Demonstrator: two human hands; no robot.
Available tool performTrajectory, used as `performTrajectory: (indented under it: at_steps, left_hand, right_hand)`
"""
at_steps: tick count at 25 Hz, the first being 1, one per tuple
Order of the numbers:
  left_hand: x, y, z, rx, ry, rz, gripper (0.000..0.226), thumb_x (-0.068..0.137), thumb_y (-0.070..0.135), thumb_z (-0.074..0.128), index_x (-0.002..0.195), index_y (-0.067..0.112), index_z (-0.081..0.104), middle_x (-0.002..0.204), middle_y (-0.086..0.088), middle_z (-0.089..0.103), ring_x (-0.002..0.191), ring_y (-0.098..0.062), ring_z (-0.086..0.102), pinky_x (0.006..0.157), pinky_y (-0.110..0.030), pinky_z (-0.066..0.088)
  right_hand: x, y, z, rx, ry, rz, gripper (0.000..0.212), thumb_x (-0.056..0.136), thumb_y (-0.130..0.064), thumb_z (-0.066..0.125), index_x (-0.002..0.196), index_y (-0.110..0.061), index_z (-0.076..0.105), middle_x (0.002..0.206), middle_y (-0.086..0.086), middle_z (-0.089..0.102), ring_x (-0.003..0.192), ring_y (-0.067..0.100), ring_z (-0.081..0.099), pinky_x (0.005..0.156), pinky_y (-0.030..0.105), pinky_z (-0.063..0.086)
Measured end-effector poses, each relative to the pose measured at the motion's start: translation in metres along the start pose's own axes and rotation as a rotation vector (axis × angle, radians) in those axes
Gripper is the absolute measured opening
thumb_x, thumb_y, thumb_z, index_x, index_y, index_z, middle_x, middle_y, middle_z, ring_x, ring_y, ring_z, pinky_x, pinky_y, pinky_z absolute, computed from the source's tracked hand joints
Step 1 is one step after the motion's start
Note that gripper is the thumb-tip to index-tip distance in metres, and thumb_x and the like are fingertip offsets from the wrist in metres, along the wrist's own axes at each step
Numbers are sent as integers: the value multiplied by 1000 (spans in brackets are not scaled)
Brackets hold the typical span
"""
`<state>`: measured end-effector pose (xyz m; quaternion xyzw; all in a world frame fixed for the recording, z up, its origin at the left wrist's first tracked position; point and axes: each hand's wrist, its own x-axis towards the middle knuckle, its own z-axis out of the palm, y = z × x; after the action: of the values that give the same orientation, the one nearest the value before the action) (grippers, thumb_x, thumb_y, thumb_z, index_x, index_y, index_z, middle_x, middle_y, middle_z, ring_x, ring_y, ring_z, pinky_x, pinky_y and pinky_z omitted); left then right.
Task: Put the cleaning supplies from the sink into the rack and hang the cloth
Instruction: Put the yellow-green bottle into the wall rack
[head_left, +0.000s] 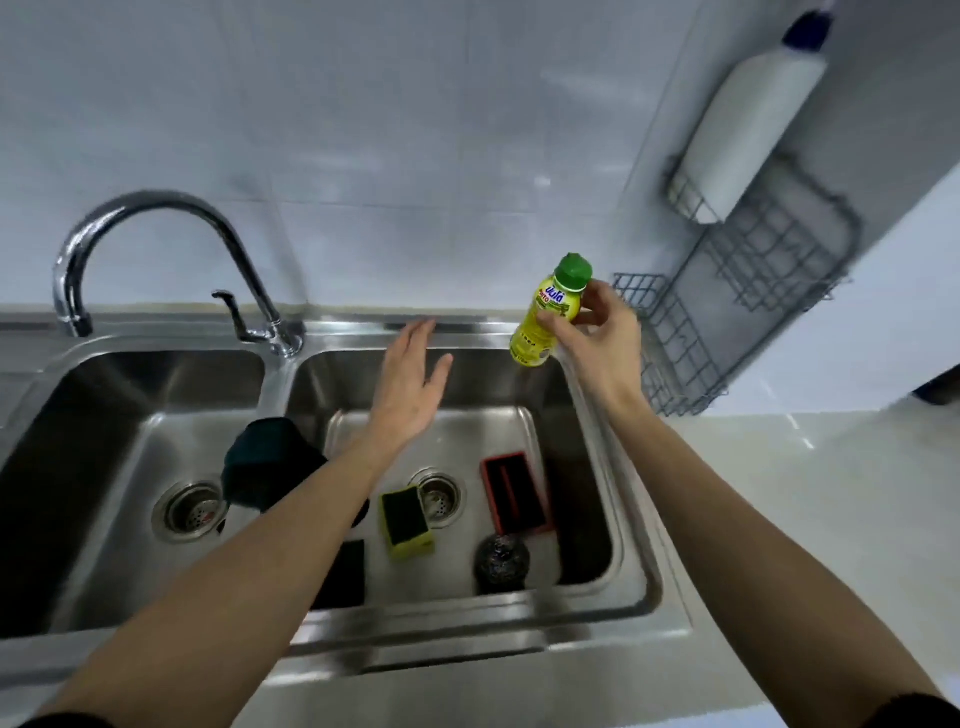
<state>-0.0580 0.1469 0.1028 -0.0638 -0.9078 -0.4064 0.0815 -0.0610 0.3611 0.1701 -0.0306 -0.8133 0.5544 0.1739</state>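
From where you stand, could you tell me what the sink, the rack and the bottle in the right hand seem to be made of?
Sink: brushed stainless steel, judging by its grey sheen and soft reflections.
Rack: thin wire grid, probably metal with a grey coating.
Bottle: apparently yellow plastic, with a glossy printed label and a green cap.

1. The left forearm (244, 525) crosses a dark cloth (262, 457) draped on the divider of the sink (467, 618), hiding the cloth's near part.
2. A flat black pad (345, 571) shows only 1 end; the same forearm covers the rest.
3. The label on the yellow bottle (545, 322) is too small to read, and the right hand (602, 332) hides the bottle's right side.
4. The blue cap of the white bottle (748, 124) in the wire rack (727, 312) blurs into the picture's top edge.
5. The rack's far wires smear together near the right edge.
6. Both dark sleeves are cut off at the bottom edge.
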Motion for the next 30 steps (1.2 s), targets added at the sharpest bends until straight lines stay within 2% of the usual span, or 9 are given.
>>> performTrajectory:
  at_steps: [3,7,9,12,14,18,26,30]
  left_hand:
    - [38,80,28,-141,-22,99,53,99,24,47,148,10,33,153,-10,32,142,-23,31,118,-38,25]
    - [73,167,72,-272,-102,106,55,101,34,41,152,22,24,159,0,22,144,-16,25,119,-33,22]
    - [88,212,101,-326,-146,105,56,101,36,38,153,24,20,161,2,17,146,-15,20,114,-25,15]
    - [100,242,126,-378,-209,115,57,102,36,34,154,22,14,162,2,11,148,-14,12,110,-20,9]
    - [109,255,143,-383,-251,112,58,103,38,31,154,20,10,163,2,6,149,-12,7,115,-24,5]
    - [118,262,165,-403,-281,80,58,103,39,27,154,21,5,163,5,3,149,-10,4,123,-39,5]
    - [124,256,173,-466,-286,88,58,103,38,26,154,22,5,163,3,6,148,-9,7,117,-25,6]
    - [124,257,174,-467,-295,71,57,103,37,25,154,24,3,163,3,6,149,-11,8,119,-29,6]
  right_hand:
    - [37,-35,-66,-33,108,-147,48,75,-32,77,118,-18,61,97,-10,70,86,7,67,76,21,55]
    - [86,-59,-137,-93,259,-275,51,78,-34,75,123,-15,59,100,-10,69,86,1,65,75,12,53]
    - [114,-60,-172,-113,315,-297,52,78,-35,75,123,-16,58,102,-12,68,90,3,66,79,15,55]
    - [135,-57,-187,-184,335,-273,52,78,-39,74,124,-20,57,107,-9,70,95,8,67,87,30,57]
    - [151,-47,-195,-269,316,-224,51,77,-43,73,120,-20,58,109,-4,72,97,16,68,88,41,56]
    - [174,-24,-198,-353,207,-103,49,76,-46,72,113,-17,60,108,1,72,99,24,68,88,43,55]
    - [184,-10,-187,-300,165,-47,45,76,-43,75,110,-16,65,105,2,74,95,20,70,85,36,56]
    - [190,-9,-189,-260,59,6,43,76,-38,77,111,-15,67,106,3,74,93,18,70,85,35,57]
